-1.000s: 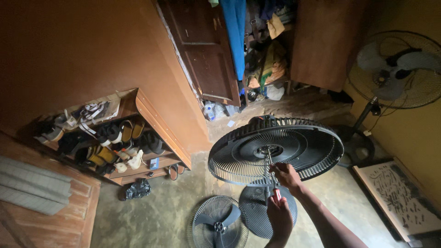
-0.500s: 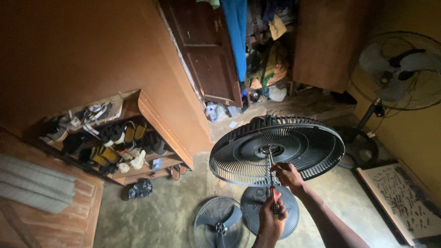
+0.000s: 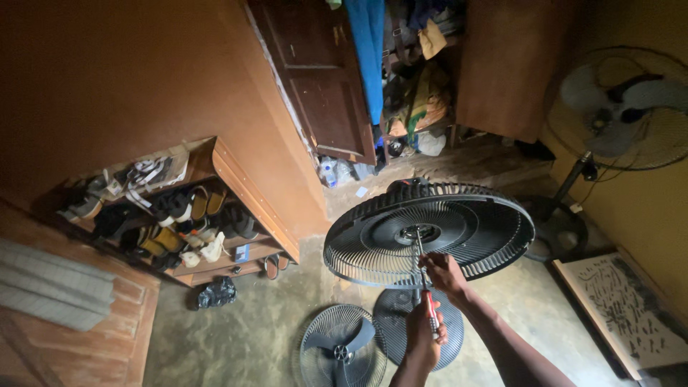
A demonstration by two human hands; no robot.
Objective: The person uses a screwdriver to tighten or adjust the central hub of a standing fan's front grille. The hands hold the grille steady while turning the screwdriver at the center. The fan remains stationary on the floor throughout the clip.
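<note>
Red-handled screwdriver [image 3: 431,309] clamped in left hand [image 3: 423,337]; right hand [image 3: 444,272] pinches its shaft, tip hidden at fan grille [image 3: 430,233].

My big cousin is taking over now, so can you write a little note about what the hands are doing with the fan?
Left hand: shut on the red-handled screwdriver, its tip at the hub of the rear fan guard.
Right hand: pinching the screwdriver shaft just below the hub.
Done: front guard with blade lies off on the floor, beside the round fan base.
Left: the hub fastener is under the tool; whether it is loose cannot be told.
</note>
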